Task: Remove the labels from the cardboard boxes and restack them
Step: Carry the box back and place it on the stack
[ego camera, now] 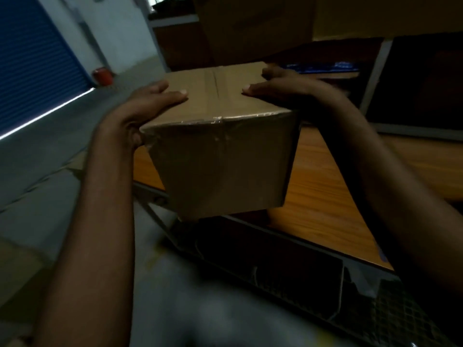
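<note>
Cardboard box (220, 136), taped: stiff, judged light, tape slick. It is held above the tabletop (325, 196). The grips of left hand (150, 103) and right hand (280, 88) are clamped over opposite top edges.

Taped cardboard box (220, 156) held above counter (325, 196) edge; left grip (145, 103) and right grip (283, 88) clasped its top from either side.
</note>
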Motion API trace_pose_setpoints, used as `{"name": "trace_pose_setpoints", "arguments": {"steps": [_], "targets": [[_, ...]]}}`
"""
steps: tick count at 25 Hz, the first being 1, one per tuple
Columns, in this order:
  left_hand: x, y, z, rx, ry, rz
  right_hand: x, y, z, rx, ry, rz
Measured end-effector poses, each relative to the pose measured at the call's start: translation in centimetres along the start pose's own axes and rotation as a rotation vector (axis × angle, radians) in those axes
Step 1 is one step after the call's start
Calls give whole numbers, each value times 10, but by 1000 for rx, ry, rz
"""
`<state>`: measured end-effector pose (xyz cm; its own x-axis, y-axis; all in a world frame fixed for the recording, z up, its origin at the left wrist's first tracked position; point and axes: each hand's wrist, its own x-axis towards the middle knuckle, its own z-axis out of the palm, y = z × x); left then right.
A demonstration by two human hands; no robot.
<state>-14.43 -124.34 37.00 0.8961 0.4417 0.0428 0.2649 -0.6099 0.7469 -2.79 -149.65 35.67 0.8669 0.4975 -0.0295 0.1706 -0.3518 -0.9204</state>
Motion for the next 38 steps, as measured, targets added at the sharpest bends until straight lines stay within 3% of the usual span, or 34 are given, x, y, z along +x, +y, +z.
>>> {"name": "trace_pose_setpoints", "arguments": {"steps": [7,13,18,28,38], "targets": [[-71,-152,-120,-140,281,42,2,-20,206,115,-38,-292],[-118,-286,-212,-108,404,-40,18,-45,384,109,-92,-434],[-133,-378,-252,-142,508,-172,41,-50,498,83,-241,-416],[-63,-547,-254,-292,505,-490,162,-5,655,-102,-528,-217],[17,-656,-326,-323,649,-645,296,-54,797,-180,-742,-273]]}}
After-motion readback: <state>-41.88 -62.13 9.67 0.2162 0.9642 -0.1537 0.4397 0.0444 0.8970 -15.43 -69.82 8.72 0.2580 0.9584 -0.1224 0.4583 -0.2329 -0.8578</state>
